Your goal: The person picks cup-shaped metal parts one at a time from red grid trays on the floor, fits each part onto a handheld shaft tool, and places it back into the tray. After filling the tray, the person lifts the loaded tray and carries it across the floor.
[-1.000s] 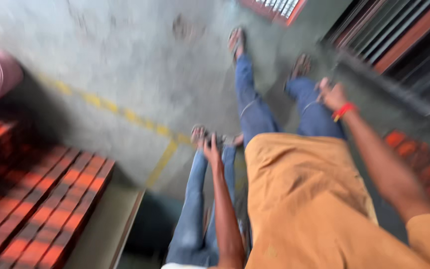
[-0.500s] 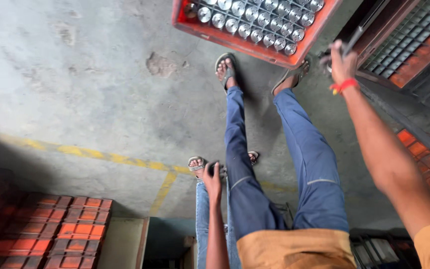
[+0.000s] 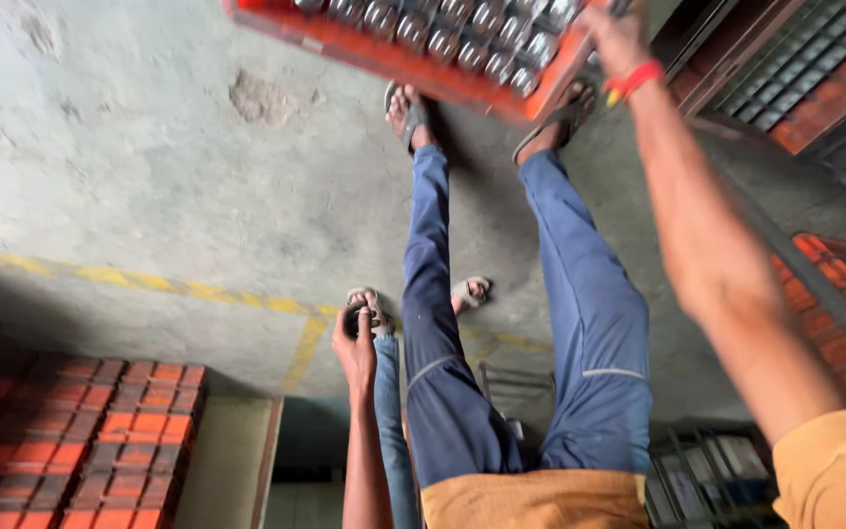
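My right hand, with a red band at the wrist, is raised and grips the corner of a red crate full of capped bottles at the top of the head view. My left hand hangs low beside my blue trouser leg, fingers curled with nothing visible in them. My feet in sandals stand just under the crate. Another person's sandalled feet and light-blue trouser leg are close behind my left hand.
Stacked red crates fill the lower left, and more red crates sit at the right. A yellow line crosses the concrete floor. A dark metal rack stands at the bottom right, a grated shutter at the top right.
The view has swung toward the bottle crate, which has come closer. My right hand has moved from beside the crate onto its corner. My left hand's fingers have curled.
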Tool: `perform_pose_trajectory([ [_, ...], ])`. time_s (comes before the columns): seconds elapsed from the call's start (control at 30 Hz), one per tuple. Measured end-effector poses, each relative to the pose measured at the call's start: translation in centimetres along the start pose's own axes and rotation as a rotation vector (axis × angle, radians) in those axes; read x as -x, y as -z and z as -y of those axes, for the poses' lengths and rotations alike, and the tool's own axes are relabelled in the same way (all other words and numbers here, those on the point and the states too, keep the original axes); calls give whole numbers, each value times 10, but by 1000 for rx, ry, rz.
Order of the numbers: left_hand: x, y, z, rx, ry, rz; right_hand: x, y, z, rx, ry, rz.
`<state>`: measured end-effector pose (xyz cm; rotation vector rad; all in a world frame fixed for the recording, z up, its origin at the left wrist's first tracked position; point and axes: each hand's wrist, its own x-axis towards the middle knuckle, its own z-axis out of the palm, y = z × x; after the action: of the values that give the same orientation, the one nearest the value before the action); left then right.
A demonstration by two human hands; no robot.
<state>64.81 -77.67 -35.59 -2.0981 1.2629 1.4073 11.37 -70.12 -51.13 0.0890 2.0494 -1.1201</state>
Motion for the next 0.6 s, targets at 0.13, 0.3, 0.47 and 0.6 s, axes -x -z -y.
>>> perform_pose_trajectory([
  [0.13,-15,-35,-103,-116,-407,-33,48,-17,-15,-19,-150,-16],
  [0.3,-64,-109,-226,-306,-696,-63,124,-52,-58,-278,-405,-46],
  [0.47,-137,-164,-345,-733,-1238,-231,193,-48,-86,-440,-326,-62],
  [0.6,-162,-218,-390,-828,-1355,-154,206,-25,-118,-367,-439,-150],
])
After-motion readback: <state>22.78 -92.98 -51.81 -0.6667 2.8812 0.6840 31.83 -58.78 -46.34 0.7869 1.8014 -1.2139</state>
